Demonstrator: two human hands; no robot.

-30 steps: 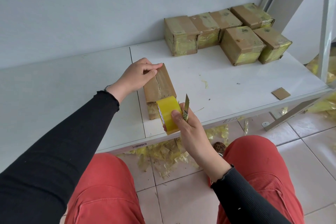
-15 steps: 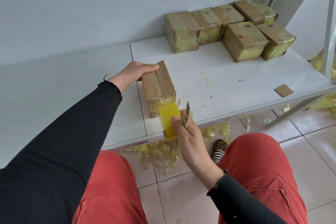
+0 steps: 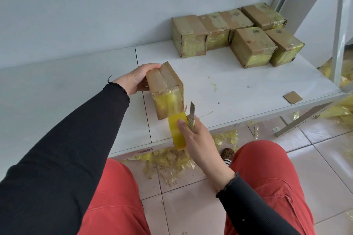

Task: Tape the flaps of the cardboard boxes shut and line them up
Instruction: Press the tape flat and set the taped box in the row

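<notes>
Cardboard box [image 3: 165, 89] near the table [image 3: 238, 89] front edge looks light, stiff, tape-slick: your left hand [image 3: 136, 79] grips its far end, your right hand [image 3: 193, 135] pinches tape roll [image 3: 176, 132] and knife [image 3: 191, 115]; hold by corners

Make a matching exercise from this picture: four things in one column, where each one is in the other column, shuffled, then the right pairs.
Things:
1. yellow tape roll
2. box being taped
3. cardboard scrap
4. six taped boxes

Places:
A. grouped at the far right of the table, near the wall
B. lying flat near the table's right front edge
C. in the right hand, along with a utility knife
D. tilted on the table, gripped by the left hand

Pairs: 1-C, 2-D, 3-B, 4-A
</notes>
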